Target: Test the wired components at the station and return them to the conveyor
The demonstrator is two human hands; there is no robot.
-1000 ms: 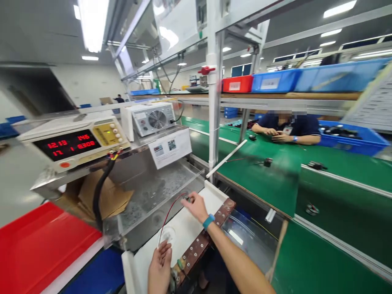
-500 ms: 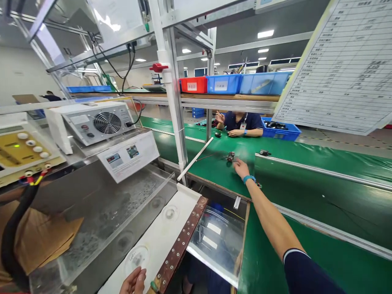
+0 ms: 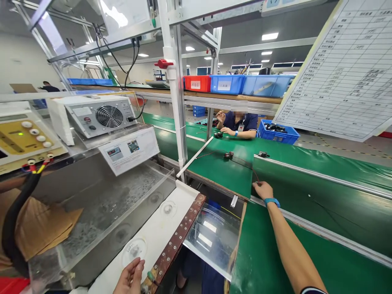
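My right hand (image 3: 263, 190) is closed at the edge of the green work surface (image 3: 211, 167), its fingertips pinched on a thin dark wire (image 3: 256, 176). The wire appears to run back to a small dark cylindrical part (image 3: 228, 155) lying on the green surface. A blue band circles my right wrist. At the bottom, my left hand (image 3: 130, 277) has thumb and fingers pressed together; whether anything is between them I cannot make out. It is over a white strip (image 3: 153, 228) with round clear discs, beside a brown riveted bar (image 3: 180, 234).
A white pipe (image 3: 194, 157) lies across the bench near an upright post. Opposite, a co-worker (image 3: 240, 122) sits with both hands raised near another dark part (image 3: 218, 134). A clear-walled tank (image 3: 122, 196), a fan-fronted machine (image 3: 104, 114) and a hanging sheet (image 3: 343, 73) surround me.
My right hand has moved from beside the small cylindrical part towards me and to the right, drawing the wire along. My left hand has shifted slightly down and left.
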